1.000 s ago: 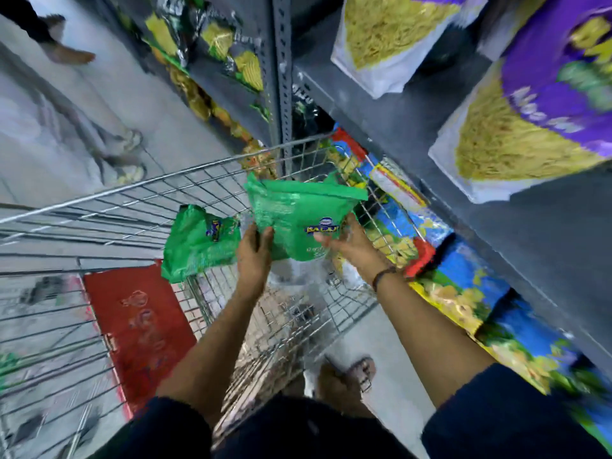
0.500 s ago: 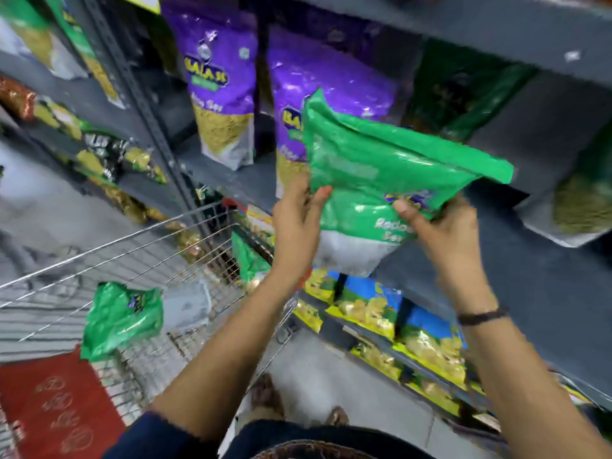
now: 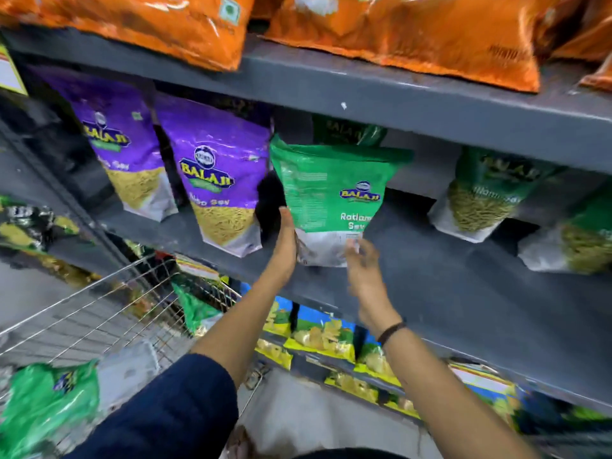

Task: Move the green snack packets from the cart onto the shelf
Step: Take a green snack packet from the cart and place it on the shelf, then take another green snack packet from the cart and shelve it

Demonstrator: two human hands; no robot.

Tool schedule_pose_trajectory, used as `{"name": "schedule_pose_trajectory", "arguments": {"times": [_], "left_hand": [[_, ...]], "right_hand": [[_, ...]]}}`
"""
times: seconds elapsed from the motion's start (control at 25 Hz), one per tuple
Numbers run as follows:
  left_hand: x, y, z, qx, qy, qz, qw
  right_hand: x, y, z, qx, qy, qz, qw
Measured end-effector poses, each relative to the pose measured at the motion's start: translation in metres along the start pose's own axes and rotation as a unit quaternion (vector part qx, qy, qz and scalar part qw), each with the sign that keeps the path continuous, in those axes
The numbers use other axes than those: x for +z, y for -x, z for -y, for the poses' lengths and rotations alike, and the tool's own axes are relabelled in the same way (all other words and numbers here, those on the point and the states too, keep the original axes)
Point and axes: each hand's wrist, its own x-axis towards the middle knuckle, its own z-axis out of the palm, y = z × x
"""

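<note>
A green snack packet (image 3: 331, 190) stands upright on the grey middle shelf (image 3: 447, 279), next to a purple one. My left hand (image 3: 286, 240) lies flat against its lower left edge and steadies it. My right hand (image 3: 362, 270) is blurred just below the packet's bottom right corner, fingers apart, barely touching it. Another green packet (image 3: 347, 130) shows behind it, and two more (image 3: 486, 193) stand further right. In the wire cart (image 3: 109, 313) at lower left lie two green packets, one near me (image 3: 46, 402) and one at the far corner (image 3: 195, 309).
Two purple packets (image 3: 215, 173) stand left of the green one. Orange packets (image 3: 414, 24) fill the shelf above, which hangs low over the green packet. Yellow and blue packets (image 3: 318, 336) line the shelf below. Bare shelf lies between the green packets.
The green packet went from above the cart up to the shelf and now stands there upright. My right hand has slipped off its lower edge. My view has risen to the shelves.
</note>
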Motion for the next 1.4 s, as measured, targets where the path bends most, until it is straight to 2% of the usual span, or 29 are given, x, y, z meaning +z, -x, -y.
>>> {"name": "schedule_pose_trajectory", "arguments": {"times": [0.08, 0.12, 0.2, 0.28, 0.32, 0.44, 0.52, 0.72, 0.84, 0.92, 1.0, 1.08, 1.2, 1.28, 1.4], "left_hand": [[-0.006, 0.005, 0.009, 0.025, -0.005, -0.057, 0.998], [-0.011, 0.008, 0.015, 0.040, -0.023, -0.091, 0.995], [-0.015, 0.015, 0.024, 0.037, -0.032, -0.123, 0.991], [-0.008, 0.012, 0.025, 0.048, -0.036, -0.090, 0.994], [-0.004, 0.011, 0.020, 0.063, -0.057, -0.058, 0.995], [0.007, 0.005, 0.010, 0.054, -0.085, 0.016, 0.995], [0.006, 0.002, 0.014, 0.059, -0.093, 0.018, 0.994], [-0.001, 0.002, 0.017, 0.042, -0.098, 0.039, 0.994], [-0.012, 0.002, 0.015, 0.084, -0.122, 0.036, 0.988], [-0.038, 0.007, 0.027, 0.118, -0.118, -0.041, 0.985], [-0.082, 0.019, 0.049, 0.108, -0.090, -0.139, 0.980], [-0.143, 0.031, 0.081, 0.050, -0.067, -0.235, 0.968], [-0.231, 0.044, 0.127, -0.060, -0.089, -0.342, 0.933], [-0.287, 0.046, 0.159, -0.151, -0.110, -0.361, 0.914], [-0.334, 0.044, 0.195, -0.256, -0.068, -0.319, 0.910]], "right_hand": [[0.000, 0.000, -0.001, 0.025, -0.055, 0.071, 0.996], [-0.003, -0.007, 0.002, 0.017, -0.084, 0.054, 0.995], [-0.015, -0.018, 0.003, -0.003, -0.105, -0.048, 0.993], [-0.019, -0.015, -0.006, 0.004, -0.104, -0.119, 0.987], [-0.017, -0.011, -0.012, 0.015, -0.090, -0.116, 0.989], [-0.010, -0.006, -0.010, 0.057, -0.080, -0.016, 0.995], [-0.010, -0.016, -0.003, 0.059, -0.070, 0.016, 0.996], [-0.004, -0.017, -0.015, 0.028, -0.032, 0.018, 0.999], [0.011, -0.006, -0.019, -0.007, -0.018, -0.067, 0.998], [0.029, 0.006, -0.028, -0.036, 0.005, -0.107, 0.994], [0.053, 0.025, -0.042, -0.085, 0.033, -0.060, 0.994], [0.094, 0.042, -0.058, -0.102, 0.090, 0.049, 0.989], [0.162, 0.047, -0.086, -0.041, 0.172, 0.201, 0.964], [0.217, 0.038, -0.113, 0.028, 0.243, 0.259, 0.935], [0.270, 0.015, -0.153, 0.110, 0.357, 0.290, 0.881]]}}
